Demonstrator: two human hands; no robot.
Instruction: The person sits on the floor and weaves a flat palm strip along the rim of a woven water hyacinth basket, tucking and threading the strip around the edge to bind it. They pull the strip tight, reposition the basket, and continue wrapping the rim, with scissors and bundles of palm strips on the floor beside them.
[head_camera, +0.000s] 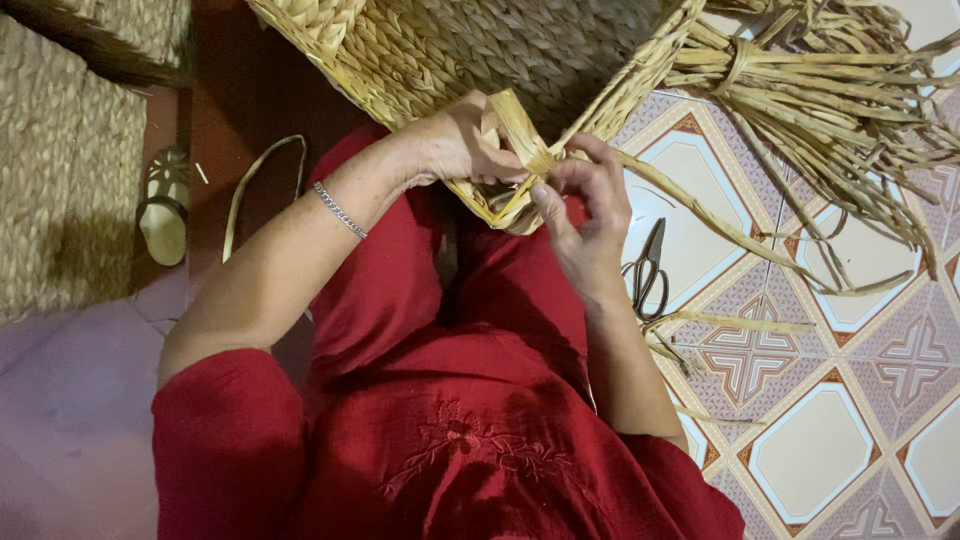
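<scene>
A large woven straw basket (480, 50) rests on my lap, its corner pointing toward me. My left hand (455, 145) grips that corner, thumb pressed on the rim. My right hand (585, 215) pinches a flat dried straw strand (525, 135) that wraps over the rim, fingers closed on it. The long free end of the strand (720, 225) trails out to the right over the tiled floor. A silver bracelet (338, 210) sits on my left wrist. I wear red clothing (450, 420).
A bundle of dried straw (820, 90) lies at the upper right on the patterned tile floor (850, 400). Black scissors (648, 270) lie by my right wrist. A sandal (165, 205) and woven mats (60, 170) are at the left, a loose strand (245, 185) beside them.
</scene>
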